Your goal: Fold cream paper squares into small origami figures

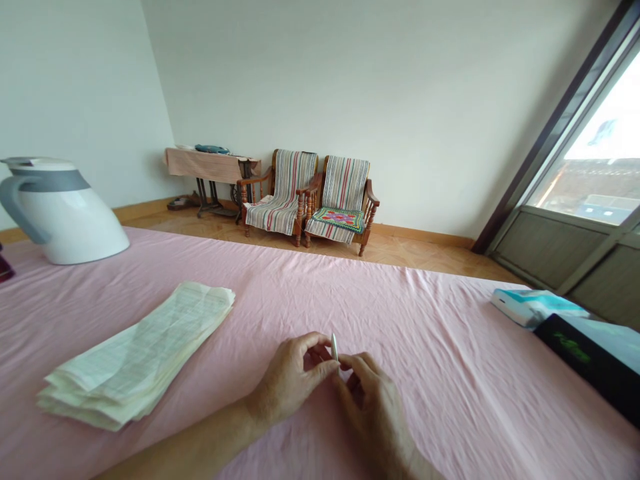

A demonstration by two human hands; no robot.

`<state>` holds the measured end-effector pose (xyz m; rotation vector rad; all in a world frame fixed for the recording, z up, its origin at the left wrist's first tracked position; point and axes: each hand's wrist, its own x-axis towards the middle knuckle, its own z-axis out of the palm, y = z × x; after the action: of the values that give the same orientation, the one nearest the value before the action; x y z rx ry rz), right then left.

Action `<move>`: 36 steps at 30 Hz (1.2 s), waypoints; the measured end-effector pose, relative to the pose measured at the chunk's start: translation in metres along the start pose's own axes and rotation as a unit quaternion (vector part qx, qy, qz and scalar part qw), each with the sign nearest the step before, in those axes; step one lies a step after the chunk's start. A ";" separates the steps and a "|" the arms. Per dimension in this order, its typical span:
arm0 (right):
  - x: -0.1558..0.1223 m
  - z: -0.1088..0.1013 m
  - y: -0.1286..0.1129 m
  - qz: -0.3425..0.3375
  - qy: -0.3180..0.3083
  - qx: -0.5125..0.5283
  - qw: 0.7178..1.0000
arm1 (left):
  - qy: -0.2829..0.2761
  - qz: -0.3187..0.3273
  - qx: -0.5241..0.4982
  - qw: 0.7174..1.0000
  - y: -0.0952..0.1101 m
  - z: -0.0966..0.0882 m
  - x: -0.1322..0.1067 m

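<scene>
Above the pink cloth, a small slim whitish piece (334,345) stands nearly upright between my hands, its top end narrow. Whether it is folded paper or something else, I cannot make out. My left hand (293,370) pinches it between thumb and forefinger. The fingertips of my right hand (373,400) close on its lower end, which they partly hide. To the left of my hands lies a stack of thin pale sheets (145,350), slightly uneven at its edges and apart from both hands.
The pink cloth (440,360) covers the table. A white and grey jug (83,217) stands at the back left. On the right are a blue and white tissue pack (535,305) and a black box (585,360). Beyond the table are two wooden armchairs (313,200).
</scene>
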<state>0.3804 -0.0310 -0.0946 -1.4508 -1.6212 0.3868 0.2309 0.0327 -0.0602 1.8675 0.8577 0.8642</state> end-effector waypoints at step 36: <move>0.005 -0.004 0.001 0.060 0.014 0.054 0.997 | -0.012 0.002 0.025 1.000 0.007 0.002 0.001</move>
<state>0.3843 -0.0280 -0.0909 -1.4690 -1.4728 0.5109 0.2341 0.0300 -0.0546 1.9196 0.8697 0.8279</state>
